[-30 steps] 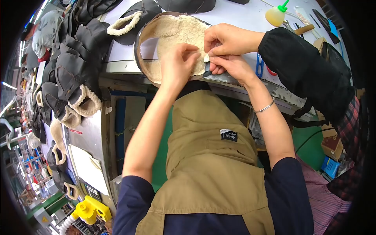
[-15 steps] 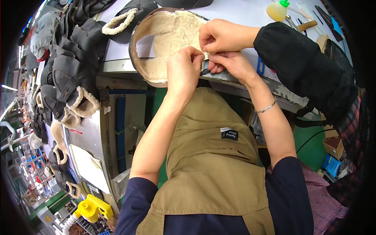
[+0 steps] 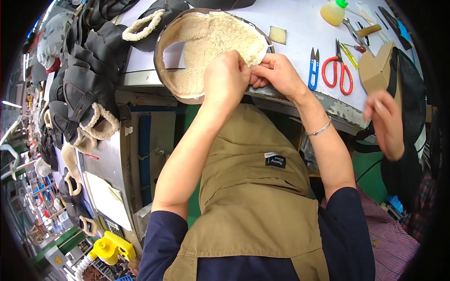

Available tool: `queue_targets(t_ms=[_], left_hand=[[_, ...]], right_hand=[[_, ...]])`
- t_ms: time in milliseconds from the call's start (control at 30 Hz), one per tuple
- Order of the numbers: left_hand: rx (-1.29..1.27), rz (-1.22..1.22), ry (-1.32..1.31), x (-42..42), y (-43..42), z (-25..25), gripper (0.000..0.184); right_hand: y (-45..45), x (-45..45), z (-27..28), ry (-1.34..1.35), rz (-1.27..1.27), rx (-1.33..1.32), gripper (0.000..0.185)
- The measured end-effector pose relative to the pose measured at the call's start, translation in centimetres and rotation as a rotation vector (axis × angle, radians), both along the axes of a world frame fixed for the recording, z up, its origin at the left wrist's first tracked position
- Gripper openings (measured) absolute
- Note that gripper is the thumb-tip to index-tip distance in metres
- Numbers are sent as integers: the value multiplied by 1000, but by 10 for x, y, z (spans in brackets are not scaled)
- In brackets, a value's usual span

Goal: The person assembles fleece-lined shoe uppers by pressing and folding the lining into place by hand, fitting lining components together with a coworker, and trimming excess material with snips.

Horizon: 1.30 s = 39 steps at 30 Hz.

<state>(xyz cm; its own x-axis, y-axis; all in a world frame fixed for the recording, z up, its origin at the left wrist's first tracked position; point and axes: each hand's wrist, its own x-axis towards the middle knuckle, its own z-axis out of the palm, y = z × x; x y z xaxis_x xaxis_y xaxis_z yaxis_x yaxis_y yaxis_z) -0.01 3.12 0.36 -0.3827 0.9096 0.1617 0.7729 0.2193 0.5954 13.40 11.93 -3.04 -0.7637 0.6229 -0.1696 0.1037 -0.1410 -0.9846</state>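
A cream fleece-lined shoe upper (image 3: 215, 35) with a dark outer edge lies curved at the table's front edge. My left hand (image 3: 227, 77) is closed at its near right side, fingers pinched together on the lining's rim. Close beside it, my right hand (image 3: 277, 75) grips the same rim between thumb and fingers. The two sets of fingertips nearly meet, and the exact spot they pinch is partly hidden. A co-worker's hand (image 3: 386, 122), slightly blurred, is at the far right, apart from the upper.
Blue thread snips (image 3: 313, 69), red-handled scissors (image 3: 338, 68) and a small fleece square (image 3: 277, 35) lie on the table (image 3: 293, 58). A glue bottle (image 3: 333, 12) and cardboard box (image 3: 377, 68) stand farther right. Dark fleece-trimmed uppers (image 3: 89, 79) are piled at left.
The co-worker's hand has let go of the upper's rim and withdrawn to the right, uncovering the scissors, snips and fleece square. My left hand has shifted slightly right; both my hands still grip the rim.
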Motion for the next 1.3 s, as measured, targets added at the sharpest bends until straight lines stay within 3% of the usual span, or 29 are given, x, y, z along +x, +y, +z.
queue_targets(t_ms=[133,467,567,667,700,833,1100,1233,1300], left_hand=[[-61,-20,-485,-20,-2,-13,11],[-112,-27,-1045,-38,-5,-14,15],[137,-48,-855,-36,-8,-32,16],[313,-279,70,-25,-17,-38,31],[239,-312,139,-19,-22,-35,41],[139,-334,201,-15,-29,-29,52],[103,-365,386,-15,-29,-26,52],[108,-374,477,-14,-29,-27,50],[117,-380,485,-13,-28,-28,49]], right_hand=[[-1,1,0,3,9,20,17],[1,1,-2,0,-11,-3,18],[0,1,-2,12,-33,-9,19],[4,8,4,-122,-69,8,20],[5,10,7,-192,-79,20,19],[2,16,15,-310,-83,84,21],[12,23,24,-476,21,60,24],[3,24,37,-442,-360,678,17],[1,12,33,-134,-357,967,17]])
